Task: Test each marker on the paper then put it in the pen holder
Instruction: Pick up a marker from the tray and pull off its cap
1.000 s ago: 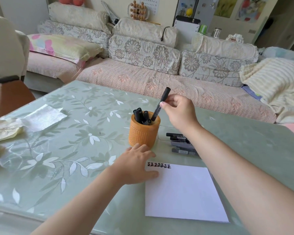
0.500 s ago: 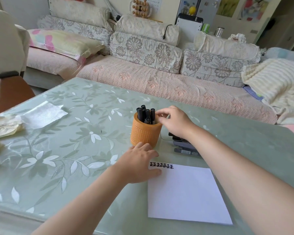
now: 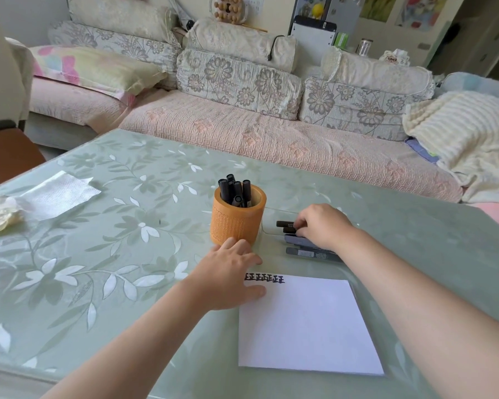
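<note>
Reaching right hand (image 3: 323,226) curls over loose markers (image 3: 306,253) beside holder (image 3: 238,223); grip unclear. Left hand (image 3: 228,279) flat, relaxed, thumb on paper (image 3: 306,326). Other markers (image 3: 234,189) stand in holder.

HEAD CAMERA: SINGLE VIEW

Worn on your head; wide-angle; faces forward and down. Near: your left hand (image 3: 228,273) and right hand (image 3: 324,226), close below, on the pale green floral-patterned table (image 3: 113,283). Far: pink quilted sofa (image 3: 271,145) beyond it.
</note>
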